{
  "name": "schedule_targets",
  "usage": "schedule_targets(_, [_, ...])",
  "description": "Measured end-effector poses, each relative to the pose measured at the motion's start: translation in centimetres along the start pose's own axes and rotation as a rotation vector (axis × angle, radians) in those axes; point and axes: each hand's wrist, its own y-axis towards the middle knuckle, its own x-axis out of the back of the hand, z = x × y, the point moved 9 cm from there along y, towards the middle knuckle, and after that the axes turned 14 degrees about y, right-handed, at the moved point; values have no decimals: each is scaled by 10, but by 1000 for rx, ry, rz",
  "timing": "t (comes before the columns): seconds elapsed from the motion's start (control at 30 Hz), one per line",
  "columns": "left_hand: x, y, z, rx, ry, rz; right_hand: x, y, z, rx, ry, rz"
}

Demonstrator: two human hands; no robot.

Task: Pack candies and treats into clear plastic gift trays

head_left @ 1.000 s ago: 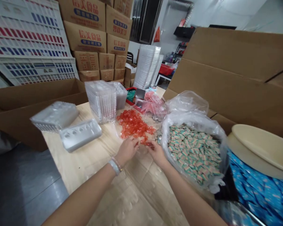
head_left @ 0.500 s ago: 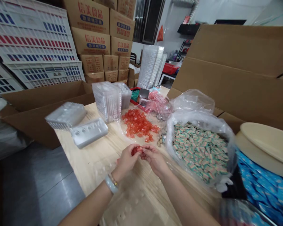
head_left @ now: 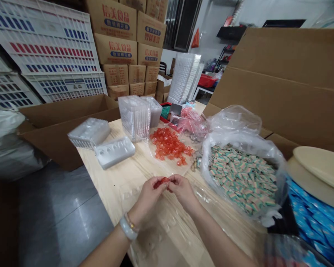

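Observation:
Over the near part of the wooden table, my left hand (head_left: pixel 149 194) is closed around some small red translucent pieces (head_left: pixel 163 180). My right hand (head_left: pixel 182 189) meets it, its thumb and fingers pinched at the same red pieces; how many it grips is hidden. Beyond the hands lies a loose pile of similar red pieces (head_left: pixel 169 144) on a clear plastic sheet. Under my forearms spreads clear moulded plastic (head_left: pixel 169 231), hard to make out. To the right, an open clear bag (head_left: pixel 208 148) holds many small green-and-beige packets (head_left: pixel 242 178).
Stacks of clear plastic trays (head_left: pixel 135 118) stand at the table's far left, with more trays (head_left: pixel 115 151) lying nearer. An open cardboard box (head_left: pixel 58 129) adjoins the left edge. A tall cardboard flap (head_left: pixel 284 74) and a cream tub (head_left: pixel 320 170) are at right.
The view has swung slightly left, so the scene sits further right. Both hands stay together at the red pieces, with small finger movements.

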Motion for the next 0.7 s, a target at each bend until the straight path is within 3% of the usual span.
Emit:
schedule_targets(0.13, [15,-10,-30,-293,256,-32,-6,-2,9,10,-227,93])
schedule_targets(0.2, [16,-17,-37,-354,317,5,-10,-5,15,15,-345,112])
schedule_targets(0.37, [13,-25,-23,-230,297,133,-30,-15,10,-50,-360,245])
schedule_targets(0.5, [7,-32,-17,-185,153,272,-41,-25,12,13,-464,299])
schedule_targets(0.6, [11,-41,-5,-85,69,231,-45,-38,19,108,-568,308])
schedule_targets(0.7, [11,-56,20,117,-118,166,-53,-59,27,287,-486,395])
